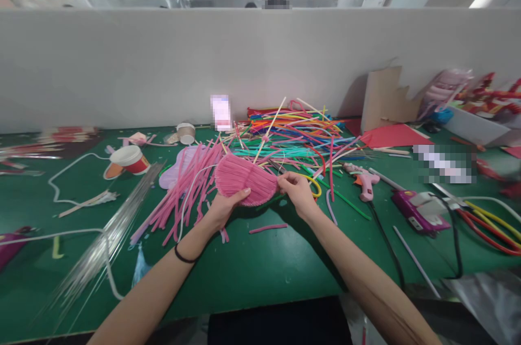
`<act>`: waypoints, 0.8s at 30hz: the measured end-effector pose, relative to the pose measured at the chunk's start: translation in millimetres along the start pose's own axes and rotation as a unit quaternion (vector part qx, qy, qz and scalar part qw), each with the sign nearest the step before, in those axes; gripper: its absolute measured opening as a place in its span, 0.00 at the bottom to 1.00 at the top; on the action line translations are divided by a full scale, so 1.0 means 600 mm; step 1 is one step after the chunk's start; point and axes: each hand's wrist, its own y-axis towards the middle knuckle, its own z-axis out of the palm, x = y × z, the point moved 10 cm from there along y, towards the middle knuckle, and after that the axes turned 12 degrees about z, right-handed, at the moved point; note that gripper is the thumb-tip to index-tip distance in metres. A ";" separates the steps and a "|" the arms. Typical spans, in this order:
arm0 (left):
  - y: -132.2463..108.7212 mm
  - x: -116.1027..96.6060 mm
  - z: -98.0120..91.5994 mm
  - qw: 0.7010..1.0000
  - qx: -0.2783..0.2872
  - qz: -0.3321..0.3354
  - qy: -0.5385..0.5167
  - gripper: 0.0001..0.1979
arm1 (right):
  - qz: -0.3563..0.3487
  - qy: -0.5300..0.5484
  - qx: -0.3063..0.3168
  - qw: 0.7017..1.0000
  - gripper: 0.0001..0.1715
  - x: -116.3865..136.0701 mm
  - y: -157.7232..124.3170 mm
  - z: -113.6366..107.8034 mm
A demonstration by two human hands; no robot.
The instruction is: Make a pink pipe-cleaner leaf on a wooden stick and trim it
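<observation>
My left hand (226, 205) grips the lower edge of a pink fan-shaped piece made of pipe cleaners (244, 178), held just above the green table (260, 263). My right hand (296, 189) pinches the piece's right edge with thumb and fingers closed. Loose pink pipe cleaners (183, 193) lie fanned out to the left of the piece. A heap of pipe cleaners in many colours (293, 133) lies behind it.
A pink glue gun (364, 179) and a purple tool (419, 212) lie to the right, with cables. A bundle of thin wires (106, 236), a white cord and a red paper cup (130, 159) are at the left. A grey partition wall (163, 63) stands behind the table.
</observation>
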 end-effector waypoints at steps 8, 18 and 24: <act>0.001 0.004 0.005 0.999 0.009 -0.031 -0.020 0.21 | 0.068 0.048 0.055 0.995 0.19 -0.017 -0.005 0.019; -0.003 0.005 0.013 0.998 0.028 -0.045 -0.017 0.21 | 0.045 0.049 0.058 0.996 0.19 -0.012 -0.007 0.020; 0.005 0.003 0.000 0.999 -0.004 -0.021 -0.041 0.25 | 0.052 0.038 0.086 0.994 0.21 -0.008 -0.018 0.034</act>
